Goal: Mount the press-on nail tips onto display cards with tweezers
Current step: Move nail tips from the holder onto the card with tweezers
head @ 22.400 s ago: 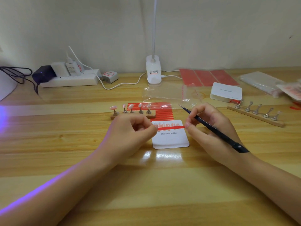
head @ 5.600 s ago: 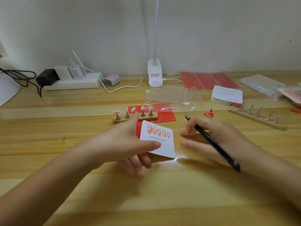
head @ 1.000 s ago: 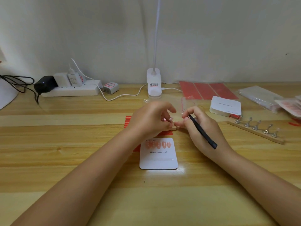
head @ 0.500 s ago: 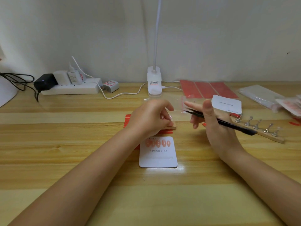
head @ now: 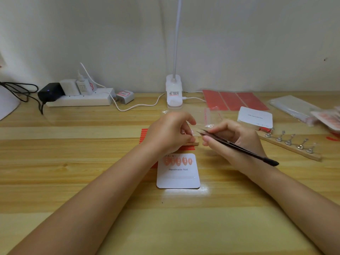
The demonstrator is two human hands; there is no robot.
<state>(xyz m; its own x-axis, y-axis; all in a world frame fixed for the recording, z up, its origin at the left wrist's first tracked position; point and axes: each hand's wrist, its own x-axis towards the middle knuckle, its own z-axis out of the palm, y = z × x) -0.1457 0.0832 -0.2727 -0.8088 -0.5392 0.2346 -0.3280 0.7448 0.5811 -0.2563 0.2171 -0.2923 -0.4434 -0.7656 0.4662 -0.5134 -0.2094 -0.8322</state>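
Black tweezers point(head: 237, 147) gripped in right hand point(head: 233, 142), tips beside curled left hand point(head: 168, 134).

The display card point(head: 178, 176) lies mid-table point(head: 55, 162), with the nail stand point(head: 192, 143) just behind it. At the back edge the lamp base point(head: 174, 95) stands centre, the power strip point(head: 81, 100) to its left. An empty stand point(head: 290, 146) lies near the right edge.

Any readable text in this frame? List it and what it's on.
"Handmade Nail": display card in front of the hands; small print at its top left is unreadable.
Stack of cards: a printed line, too small to read.
Lamp base label: blurred.
White adapter red-edged label: blurred.
Plug labels on the power strip: too small.
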